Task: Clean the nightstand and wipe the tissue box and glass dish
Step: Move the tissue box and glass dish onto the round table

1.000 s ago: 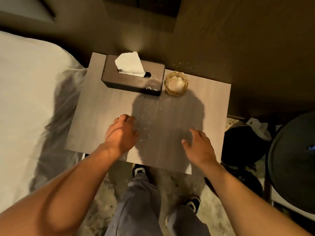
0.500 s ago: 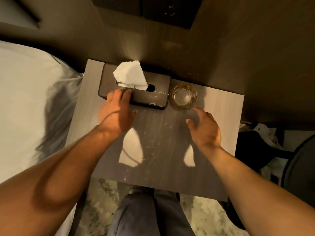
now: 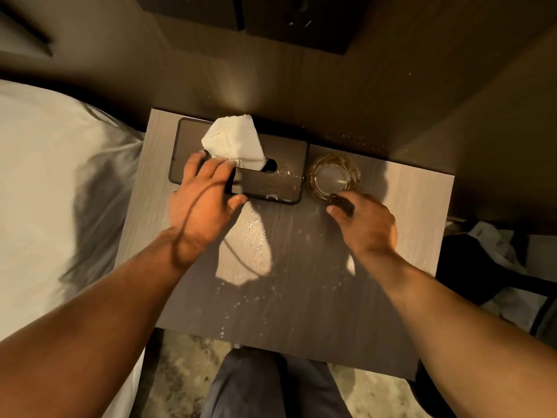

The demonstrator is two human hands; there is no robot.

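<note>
A dark brown tissue box (image 3: 271, 182) with a white tissue (image 3: 235, 143) sticking up stands at the back of the grey wooden nightstand (image 3: 301, 303). My left hand (image 3: 202, 203) grips the box's left half, fingers over its top and thumb against its front side. Just right of the box sits a round amber glass dish (image 3: 333, 176). My right hand (image 3: 367, 227) reaches to the dish's near rim with its fingertips touching there; its thumb lies apart on the tabletop. White specks (image 3: 253, 233) are scattered over the nightstand and the box's front edge.
A bed with white sheets (image 3: 45, 191) borders the nightstand on the left. A wooden wall with a dark panel (image 3: 271, 19) rises behind it. Dark bags and clutter (image 3: 470, 260) lie on the floor at the right. My legs (image 3: 256, 384) stand at the front edge.
Both hands moved away from me across the nightstand. My left hand went from the tabletop onto the tissue box and took hold of it; my right hand reached the glass dish.
</note>
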